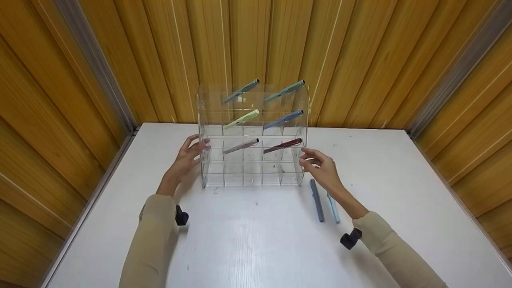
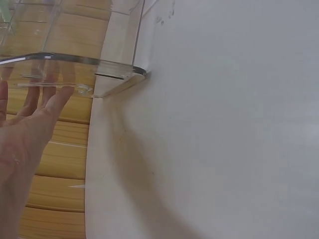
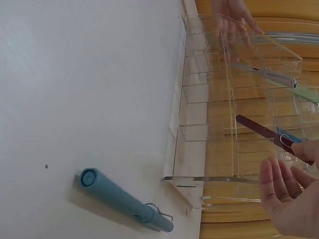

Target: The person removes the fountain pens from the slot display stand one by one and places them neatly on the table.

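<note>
A clear acrylic pen rack [image 1: 252, 167] stands upright on the white table, with pens slanting out of its compartments. My left hand [image 1: 187, 154] touches the rack's left side wall, fingers fairly straight in the left wrist view. At the opposite wall is my right hand [image 1: 322, 166], its fingertips right at the edge, fingers slightly bent. The dark red pen [image 1: 282, 146] and the greyish-mauve pen [image 1: 241, 146] sit lowest. Above them are a light green pen [image 1: 242, 119] and a blue pen [image 1: 283, 119]. Two teal pens [image 1: 241, 91] [image 1: 285, 91] are on top.
On the table by my right forearm lie a dark blue pen [image 1: 317, 201] and a light blue pen [image 1: 333, 208]. Wood-patterned panels [image 1: 248, 40] rise behind the table [image 1: 240, 240] and along both sides. Each wrist carries a small black camera mount [image 1: 351, 239].
</note>
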The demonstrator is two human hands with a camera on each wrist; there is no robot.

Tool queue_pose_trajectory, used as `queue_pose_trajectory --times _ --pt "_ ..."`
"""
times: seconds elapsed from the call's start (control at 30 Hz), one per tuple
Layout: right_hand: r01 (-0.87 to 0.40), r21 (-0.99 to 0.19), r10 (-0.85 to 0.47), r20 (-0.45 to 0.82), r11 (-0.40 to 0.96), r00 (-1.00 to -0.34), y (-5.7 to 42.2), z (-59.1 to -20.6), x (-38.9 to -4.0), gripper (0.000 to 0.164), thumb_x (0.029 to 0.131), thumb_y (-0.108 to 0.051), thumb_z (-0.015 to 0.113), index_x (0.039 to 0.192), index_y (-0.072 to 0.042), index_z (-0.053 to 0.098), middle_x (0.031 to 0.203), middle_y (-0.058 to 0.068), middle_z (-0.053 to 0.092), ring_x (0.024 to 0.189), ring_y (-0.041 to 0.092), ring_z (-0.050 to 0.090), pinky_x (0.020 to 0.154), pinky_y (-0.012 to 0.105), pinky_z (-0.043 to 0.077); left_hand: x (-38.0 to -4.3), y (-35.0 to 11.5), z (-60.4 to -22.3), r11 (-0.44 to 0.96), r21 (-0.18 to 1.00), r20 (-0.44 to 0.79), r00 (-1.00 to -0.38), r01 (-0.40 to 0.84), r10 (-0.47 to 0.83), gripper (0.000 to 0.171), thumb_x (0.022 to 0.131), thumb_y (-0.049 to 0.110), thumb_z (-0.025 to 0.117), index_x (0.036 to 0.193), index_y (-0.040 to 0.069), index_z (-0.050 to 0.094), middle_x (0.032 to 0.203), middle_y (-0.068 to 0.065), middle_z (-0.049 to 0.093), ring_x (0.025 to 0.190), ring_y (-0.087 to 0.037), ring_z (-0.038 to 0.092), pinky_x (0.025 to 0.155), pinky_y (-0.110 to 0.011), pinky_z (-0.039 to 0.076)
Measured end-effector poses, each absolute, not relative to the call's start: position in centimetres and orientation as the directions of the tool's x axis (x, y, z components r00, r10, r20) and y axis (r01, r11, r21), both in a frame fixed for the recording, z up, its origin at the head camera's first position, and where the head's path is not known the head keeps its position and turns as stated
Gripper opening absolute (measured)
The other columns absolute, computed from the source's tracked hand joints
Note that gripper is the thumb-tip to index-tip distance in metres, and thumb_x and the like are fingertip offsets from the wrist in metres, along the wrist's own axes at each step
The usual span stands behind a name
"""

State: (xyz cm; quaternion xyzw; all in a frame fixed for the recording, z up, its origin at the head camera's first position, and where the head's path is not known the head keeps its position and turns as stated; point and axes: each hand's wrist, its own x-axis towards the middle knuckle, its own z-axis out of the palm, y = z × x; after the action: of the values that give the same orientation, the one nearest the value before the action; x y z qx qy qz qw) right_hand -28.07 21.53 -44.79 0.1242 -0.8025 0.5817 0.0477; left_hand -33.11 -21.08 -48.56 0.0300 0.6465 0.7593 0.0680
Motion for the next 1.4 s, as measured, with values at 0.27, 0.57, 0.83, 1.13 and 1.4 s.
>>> queue_pose_trajectory --times 0.27,0.57,0.83,1.13,1.4 --pt "-0.191 -0.943 -0.136 0.159 0.273 -0.978 20.0 -43.9 -29.2 0.057 0.101 -0.016 0.065 0.151 -0.002 0.044 0.123 0.021 0.065 0.087 0.001 0.069 0.076 0.021 0.060 -33.1 -21.1 -48.5 -0.174 0.983 -0.038 -0.987 -0.065 0.156 0.059 0.107 0.023 0.055 0.157 0.013 0.024 0.164 -0.018 0.033 0.151 -0.031 0.036 0.126 -0.052 0.028" --pt "-0.196 -0.956 -0.113 0.174 0.220 -0.978 18.6 -43.6 -30.4 0.047 0.100 -0.015 0.065 0.143 0.000 0.053 0.111 0.013 0.069 0.079 0.005 0.071 0.069 0.020 0.060 -33.1 -21.2 -48.6 -0.157 0.985 -0.048 -0.987 -0.072 0.154 0.063 0.107 0.026 0.055 0.158 0.012 0.021 0.165 -0.018 0.033 0.151 -0.030 0.036 0.127 -0.054 0.024" --pt "-0.169 -0.967 -0.053 0.162 0.190 -0.985 17.7 -43.6 -30.8 0.036 0.100 -0.013 0.066 0.132 0.002 0.060 0.104 0.012 0.070 0.074 0.005 0.070 0.065 0.018 0.059 -33.1 -21.2 -48.8 -0.159 0.985 -0.048 -0.985 -0.074 0.163 0.061 0.107 0.024 0.054 0.158 0.014 0.021 0.166 -0.017 0.031 0.152 -0.029 0.035 0.128 -0.056 0.019" --pt "-0.187 -0.968 -0.032 0.184 0.165 -0.982 17.5 -43.6 -30.8 0.030 0.100 -0.018 0.067 0.126 -0.002 0.064 0.105 0.007 0.070 0.077 0.008 0.070 0.066 0.020 0.059 -33.2 -21.3 -48.7 -0.143 0.988 -0.040 -0.984 -0.065 0.171 0.061 0.106 0.025 0.057 0.156 0.015 0.024 0.164 -0.012 0.037 0.153 -0.030 0.034 0.128 -0.059 0.017" --pt "-0.264 -0.961 -0.049 0.261 0.079 -0.964 17.7 -43.7 -30.3 0.028 0.100 -0.010 0.065 0.126 0.002 0.061 0.110 0.009 0.066 0.091 0.011 0.070 0.078 0.023 0.061 -33.2 -21.3 -48.4 -0.135 0.987 -0.058 -0.983 -0.082 0.173 0.061 0.107 0.026 0.056 0.156 0.015 0.023 0.165 -0.014 0.035 0.153 -0.029 0.034 0.128 -0.058 0.017"
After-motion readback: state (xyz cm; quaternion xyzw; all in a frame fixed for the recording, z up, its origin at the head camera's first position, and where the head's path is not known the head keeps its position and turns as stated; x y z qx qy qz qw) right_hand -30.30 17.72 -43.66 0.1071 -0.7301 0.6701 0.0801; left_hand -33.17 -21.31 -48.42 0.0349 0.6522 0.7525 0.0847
